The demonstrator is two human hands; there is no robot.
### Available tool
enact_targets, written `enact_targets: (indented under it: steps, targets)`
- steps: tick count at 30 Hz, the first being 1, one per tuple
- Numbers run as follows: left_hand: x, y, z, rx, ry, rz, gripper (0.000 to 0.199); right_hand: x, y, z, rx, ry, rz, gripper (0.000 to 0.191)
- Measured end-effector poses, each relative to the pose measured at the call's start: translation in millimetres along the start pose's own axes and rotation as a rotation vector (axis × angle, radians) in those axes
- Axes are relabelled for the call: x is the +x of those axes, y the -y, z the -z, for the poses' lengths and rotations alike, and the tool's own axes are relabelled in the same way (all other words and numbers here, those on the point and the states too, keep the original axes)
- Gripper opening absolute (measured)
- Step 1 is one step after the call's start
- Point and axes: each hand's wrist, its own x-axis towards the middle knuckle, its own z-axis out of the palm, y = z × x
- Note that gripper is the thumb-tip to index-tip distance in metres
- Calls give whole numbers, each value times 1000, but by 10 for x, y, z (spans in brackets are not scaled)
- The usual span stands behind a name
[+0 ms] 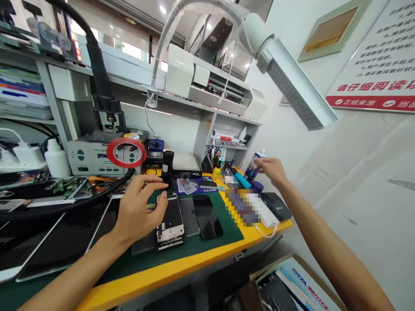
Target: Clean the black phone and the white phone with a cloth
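My left hand (142, 207) hovers at the left side of an opened phone (170, 220), with its thumb and fingers curved and spread apart. The phone's inner metal plate and black parts show; my fingers partly cover its upper left. Right of it, a black phone (207, 216) lies screen up on the green mat (231, 233). My right hand (271, 170) reaches to the back right of the bench, its fingers closed at the upper part of a blue and white spray can (251, 170). The can stands upright, partly hidden by those fingers.
Tablets (65, 237) lie at left under a thick black hose (97, 203). A red tape roll (126, 152) hangs before a grey station (87, 157). A white power strip (264, 209) and black box (277, 206) sit at right. A lamp (298, 82) hangs overhead.
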Motion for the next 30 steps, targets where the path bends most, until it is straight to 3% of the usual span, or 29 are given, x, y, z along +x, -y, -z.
enact_targets:
  steps: [2,4,8,12,18,21,30]
  targets:
    - [-7,10,-14,2,13,-12,16,-511,88,-178,44,229,75,29]
    - [-12,20,-22,11,23,-9,14,-1004,208,-368,61,367,159,31]
    - [-35,44,-19,23,37,18,11,-1768,476,-630,27,454,332,24]
    - [-65,64,-1,31,40,44,11,-2227,588,-638,3,555,472,23]
    - [-71,51,26,19,39,73,11,-2448,550,-511,-117,593,553,47]
    - [-79,72,32,10,35,60,11,-2427,539,-510,-128,567,568,40]
    - [-64,106,54,-27,-31,-5,11,-2426,235,-687,-13,259,566,33]
